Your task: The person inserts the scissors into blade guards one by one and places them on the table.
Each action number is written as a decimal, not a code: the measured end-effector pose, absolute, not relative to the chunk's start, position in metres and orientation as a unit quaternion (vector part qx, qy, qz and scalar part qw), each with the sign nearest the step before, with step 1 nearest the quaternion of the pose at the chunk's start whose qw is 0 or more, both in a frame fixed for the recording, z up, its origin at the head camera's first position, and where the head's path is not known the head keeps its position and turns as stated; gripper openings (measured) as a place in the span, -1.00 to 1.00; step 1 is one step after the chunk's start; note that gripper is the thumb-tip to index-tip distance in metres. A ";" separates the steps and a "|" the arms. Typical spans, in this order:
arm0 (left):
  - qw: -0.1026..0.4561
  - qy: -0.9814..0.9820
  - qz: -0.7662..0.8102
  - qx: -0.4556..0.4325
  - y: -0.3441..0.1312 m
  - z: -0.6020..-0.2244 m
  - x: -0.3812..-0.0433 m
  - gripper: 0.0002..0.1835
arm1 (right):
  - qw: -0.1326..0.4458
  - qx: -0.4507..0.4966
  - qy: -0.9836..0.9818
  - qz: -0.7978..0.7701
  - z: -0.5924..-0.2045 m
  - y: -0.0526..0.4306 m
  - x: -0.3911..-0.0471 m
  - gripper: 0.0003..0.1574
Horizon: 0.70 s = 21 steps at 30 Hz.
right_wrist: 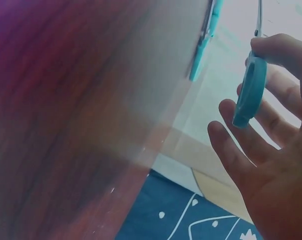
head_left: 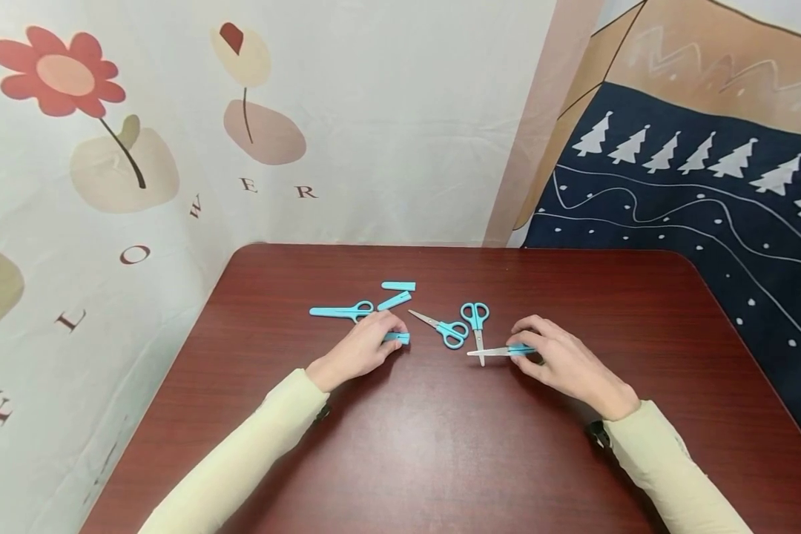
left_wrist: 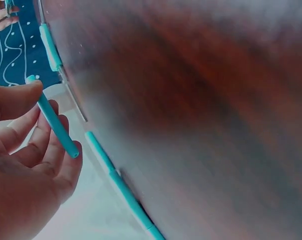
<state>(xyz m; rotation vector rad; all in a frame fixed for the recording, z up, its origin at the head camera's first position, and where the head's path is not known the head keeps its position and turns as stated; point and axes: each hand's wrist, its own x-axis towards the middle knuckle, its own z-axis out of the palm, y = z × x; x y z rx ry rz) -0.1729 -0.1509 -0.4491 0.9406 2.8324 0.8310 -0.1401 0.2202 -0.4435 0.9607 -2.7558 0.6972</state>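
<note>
My left hand (head_left: 363, 347) pinches a blue scissor sheath (left_wrist: 55, 122) between thumb and fingers; in the left wrist view it is lifted off the table. On the right, my right hand (head_left: 564, 361) holds a pair of scissors (right_wrist: 251, 89) by the blue handles, its bare blades pointing left. Those blades pass over the tip of a second pair of scissors (head_left: 476, 319) lying with handles away from me. A third unsheathed pair (head_left: 446, 330) lies between the hands. Just beyond the left hand is a sheathed pair of scissors (head_left: 337, 311), its handle partly hidden by that hand.
Two loose blue sheaths, one at the back (head_left: 399, 285) and one slanted (head_left: 394, 300), lie beyond the left hand. All rest on a dark red wooden table (head_left: 400, 460). A printed curtain (head_left: 387, 148) hangs behind its far edge.
</note>
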 end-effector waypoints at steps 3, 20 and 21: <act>0.005 0.911 0.273 0.309 -0.153 -0.448 -0.167 -0.90 | 0.077 0.312 -0.917 0.237 -0.441 0.215 -0.137 -0.79; -0.055 0.903 0.294 0.310 -0.157 -0.434 -0.138 -0.84 | 0.104 0.332 -0.901 0.258 -0.438 0.183 -0.130 -0.70; -0.059 0.901 0.297 0.312 -0.157 -0.433 -0.137 -0.84 | 0.105 0.333 -0.901 0.258 -0.437 0.181 -0.130 -0.70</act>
